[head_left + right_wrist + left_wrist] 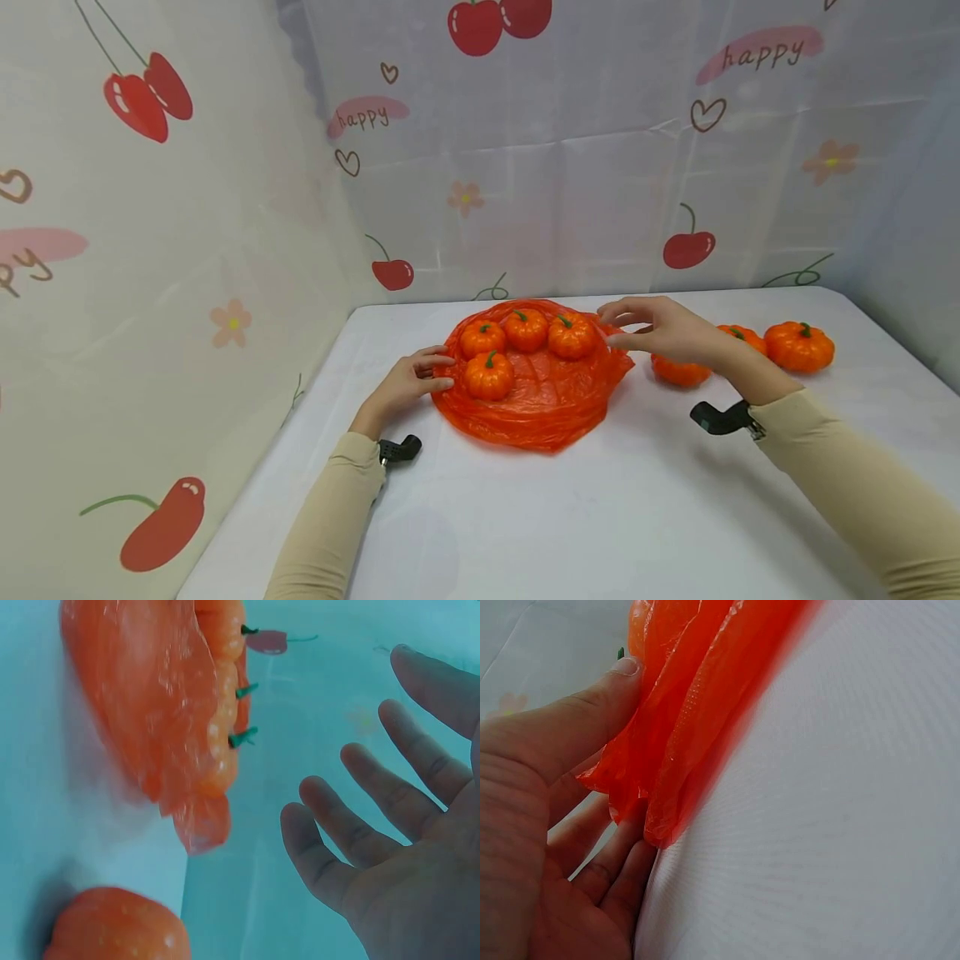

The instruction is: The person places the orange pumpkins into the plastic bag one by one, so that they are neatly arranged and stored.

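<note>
Steady the red bag (543, 421) with the left hand (407, 382), pinch unclear from here, holding the right hand (660, 327), fingers spread, off its 4 pumpkins (490, 377).

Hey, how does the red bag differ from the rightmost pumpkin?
The red bag is far wider than the rightmost pumpkin. The bag is thin and wrinkled; the pumpkin is rounded and ribbed. The left hand touches the bag; no hand touches that pumpkin. Both rest on the white table.
</note>
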Available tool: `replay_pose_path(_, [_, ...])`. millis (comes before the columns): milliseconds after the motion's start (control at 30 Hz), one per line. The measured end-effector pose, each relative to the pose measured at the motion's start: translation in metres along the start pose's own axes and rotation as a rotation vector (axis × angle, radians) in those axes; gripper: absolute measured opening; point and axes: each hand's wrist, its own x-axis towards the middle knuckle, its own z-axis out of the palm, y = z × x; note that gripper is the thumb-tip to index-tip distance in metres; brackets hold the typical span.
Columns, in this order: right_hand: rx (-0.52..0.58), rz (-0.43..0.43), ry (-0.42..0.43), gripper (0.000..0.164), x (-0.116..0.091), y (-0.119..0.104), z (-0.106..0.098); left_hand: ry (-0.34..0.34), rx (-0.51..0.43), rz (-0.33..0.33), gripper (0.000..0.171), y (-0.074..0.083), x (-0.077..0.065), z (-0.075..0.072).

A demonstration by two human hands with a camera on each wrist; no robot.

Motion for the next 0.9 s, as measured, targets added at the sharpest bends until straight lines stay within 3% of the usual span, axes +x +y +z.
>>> replay_pose_path(267, [-0.115,0.054,0.047,0.048,-0.014,0.012,-0.026,0.005,0.003,-0.002,0.042,0.000,0.000,0.000])
replay_pose_path(900, [-0.085,0.270,0.176,0.071,-0.051,0.071,-0.090,0.015,-0.012,-0.028,0.041,0.003,-0.002,0.002])
